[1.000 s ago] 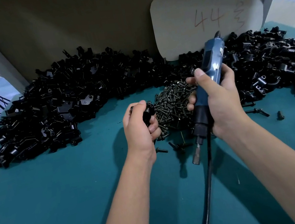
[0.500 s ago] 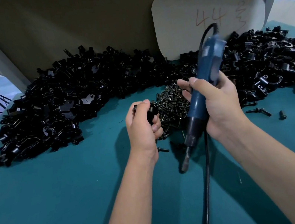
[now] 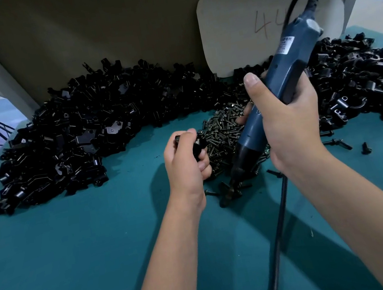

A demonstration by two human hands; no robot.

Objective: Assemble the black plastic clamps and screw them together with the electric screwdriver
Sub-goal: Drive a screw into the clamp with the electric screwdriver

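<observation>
My left hand [image 3: 187, 164] grips a small black plastic clamp [image 3: 196, 144] just left of a heap of dark screws [image 3: 226, 131] on the teal table. My right hand [image 3: 288, 121] holds the blue electric screwdriver [image 3: 292, 69] tilted, its bit end [image 3: 233, 187] pointing down-left among loose screws at the near edge of the heap. The bit tip itself is hard to make out. A long pile of black clamp parts [image 3: 87, 134] curves along the back of the table, with more clamp parts on the right [image 3: 362, 81].
The screwdriver's black cable [image 3: 279, 229] runs down toward me between my forearms. A white card [image 3: 241, 22] with red writing leans on the back wall. A few loose parts [image 3: 366, 148] lie on the teal table [image 3: 64, 254] at the right.
My right hand has tilted the screwdriver and swung its bit end left and down to the near edge of the screw heap. My left hand has stayed put with the clamp.
</observation>
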